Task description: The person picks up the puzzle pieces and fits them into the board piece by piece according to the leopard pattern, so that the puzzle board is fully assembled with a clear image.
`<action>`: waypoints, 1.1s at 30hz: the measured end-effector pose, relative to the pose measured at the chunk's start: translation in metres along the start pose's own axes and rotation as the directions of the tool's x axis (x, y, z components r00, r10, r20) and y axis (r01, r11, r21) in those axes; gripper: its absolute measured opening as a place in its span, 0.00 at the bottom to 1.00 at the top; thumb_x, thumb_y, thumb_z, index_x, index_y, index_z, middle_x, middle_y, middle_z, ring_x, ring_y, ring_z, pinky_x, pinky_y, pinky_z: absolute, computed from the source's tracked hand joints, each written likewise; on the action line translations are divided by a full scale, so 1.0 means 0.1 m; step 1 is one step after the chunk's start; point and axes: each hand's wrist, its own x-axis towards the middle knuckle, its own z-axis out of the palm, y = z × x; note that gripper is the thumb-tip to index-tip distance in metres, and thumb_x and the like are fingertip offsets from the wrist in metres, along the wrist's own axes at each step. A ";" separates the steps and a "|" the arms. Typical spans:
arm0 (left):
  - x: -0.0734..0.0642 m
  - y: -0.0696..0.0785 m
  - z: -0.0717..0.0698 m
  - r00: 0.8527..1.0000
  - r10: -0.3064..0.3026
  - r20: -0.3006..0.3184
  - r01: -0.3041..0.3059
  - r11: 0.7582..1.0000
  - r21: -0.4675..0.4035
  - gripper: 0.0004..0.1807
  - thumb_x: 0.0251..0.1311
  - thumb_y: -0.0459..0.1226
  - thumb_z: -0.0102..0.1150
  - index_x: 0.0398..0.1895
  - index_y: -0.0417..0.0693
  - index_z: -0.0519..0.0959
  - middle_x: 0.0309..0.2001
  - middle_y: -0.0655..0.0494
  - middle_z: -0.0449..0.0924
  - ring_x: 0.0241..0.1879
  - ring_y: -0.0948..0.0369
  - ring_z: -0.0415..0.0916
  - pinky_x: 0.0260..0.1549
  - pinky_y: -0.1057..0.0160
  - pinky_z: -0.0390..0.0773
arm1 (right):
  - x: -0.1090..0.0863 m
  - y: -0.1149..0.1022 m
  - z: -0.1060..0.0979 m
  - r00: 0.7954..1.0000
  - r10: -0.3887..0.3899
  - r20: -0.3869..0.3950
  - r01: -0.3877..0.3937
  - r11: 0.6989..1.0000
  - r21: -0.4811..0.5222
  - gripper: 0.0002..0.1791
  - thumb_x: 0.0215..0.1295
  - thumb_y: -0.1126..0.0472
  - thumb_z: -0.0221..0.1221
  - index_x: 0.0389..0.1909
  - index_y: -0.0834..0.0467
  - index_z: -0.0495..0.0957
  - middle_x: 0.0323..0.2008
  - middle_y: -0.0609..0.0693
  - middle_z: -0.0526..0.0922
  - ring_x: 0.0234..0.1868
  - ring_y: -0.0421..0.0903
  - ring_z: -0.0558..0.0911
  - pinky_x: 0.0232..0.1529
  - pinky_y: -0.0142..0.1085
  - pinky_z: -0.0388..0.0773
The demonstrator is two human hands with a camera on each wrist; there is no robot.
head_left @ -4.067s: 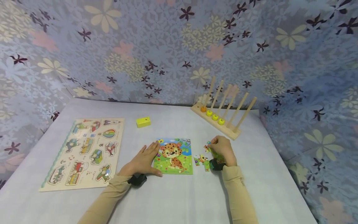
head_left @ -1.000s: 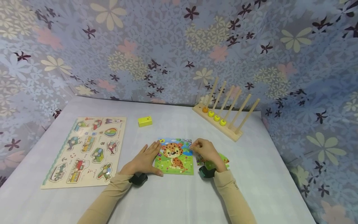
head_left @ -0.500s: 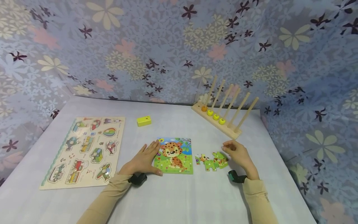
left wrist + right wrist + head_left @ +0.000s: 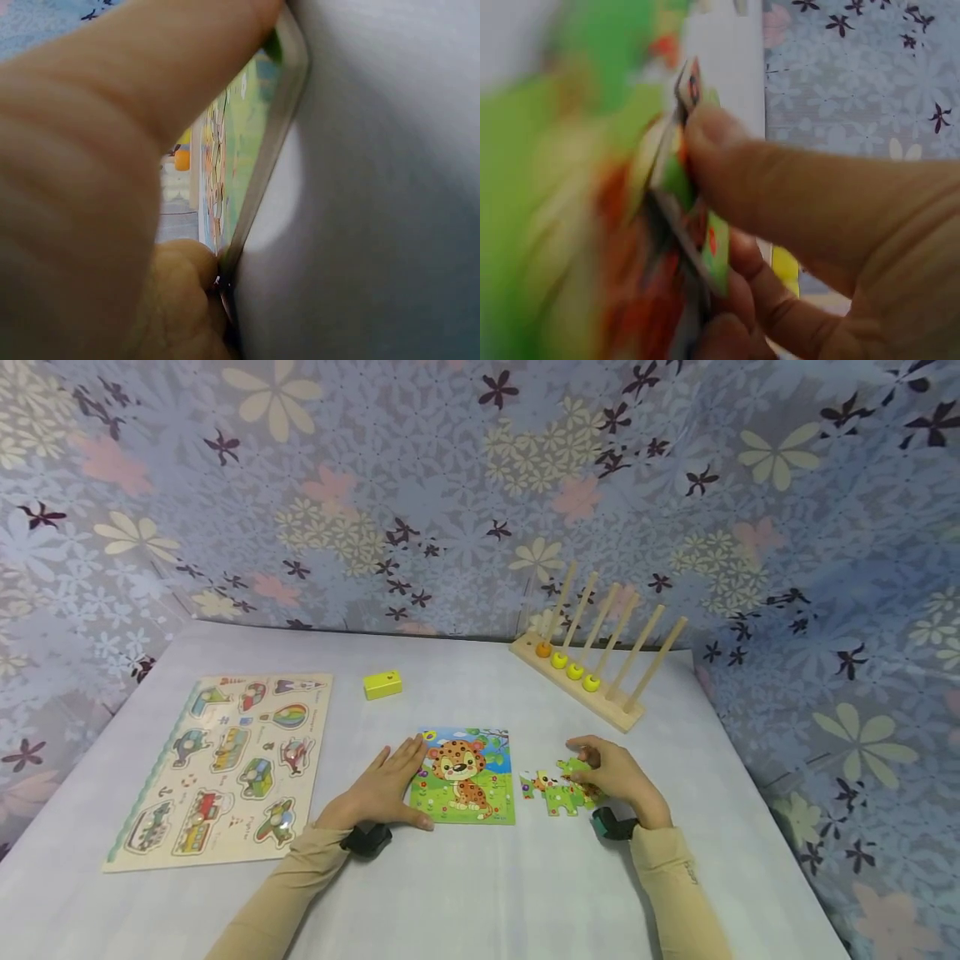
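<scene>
Closely, the right hand (image 4: 618, 775) pinched a small printed jigsaw piece (image 4: 676, 180) between thumb and fingers, beside loose green jigsaw pieces (image 4: 562, 802). Just left of these lay the square leopard-printed puzzle (image 4: 461, 806), its left edge touched by the left hand (image 4: 381, 792), fingers straight and apart. Farther out stood a pale wooden peg rack (image 4: 570, 685) far right, a yellow rectangular block (image 4: 383, 686) far left of centre, and a cream vehicle-picture board (image 4: 217, 777) left.

The square leopard board (image 4: 461, 768) lies flat; clustered, green-printed jigsaw pieces (image 4: 564, 800) lie nearer the right edge of the table (image 4: 480, 902).
</scene>
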 end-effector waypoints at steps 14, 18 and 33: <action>0.01 0.00 0.03 1.000 0.010 -0.006 -0.010 1.000 0.010 0.66 0.44 0.60 0.71 0.76 0.34 0.44 0.78 0.39 0.39 0.78 0.44 0.38 0.75 0.40 0.39 | 0.17 -0.22 0.11 0.998 0.013 -0.069 -0.008 0.997 0.077 0.13 0.71 0.54 0.55 0.46 0.58 0.81 0.40 0.56 0.85 0.30 0.42 0.75 0.30 0.34 0.71; 0.01 -0.01 0.02 1.000 0.009 -0.001 -0.009 1.000 0.013 0.66 0.44 0.60 0.71 0.76 0.35 0.43 0.78 0.39 0.38 0.78 0.44 0.37 0.75 0.40 0.39 | 0.18 -0.30 0.16 1.000 -0.011 0.022 0.005 0.964 0.266 0.14 0.70 0.57 0.57 0.46 0.64 0.79 0.36 0.53 0.84 0.32 0.41 0.77 0.33 0.34 0.74; 0.01 -0.04 0.03 1.000 0.013 -0.010 -0.013 1.000 0.003 0.66 0.44 0.60 0.70 0.76 0.35 0.43 0.78 0.40 0.38 0.78 0.45 0.37 0.75 0.40 0.39 | 0.20 -0.66 0.64 0.962 -0.160 0.220 0.071 0.929 0.363 0.11 0.67 0.63 0.59 0.46 0.64 0.78 0.30 0.49 0.74 0.27 0.42 0.70 0.26 0.30 0.70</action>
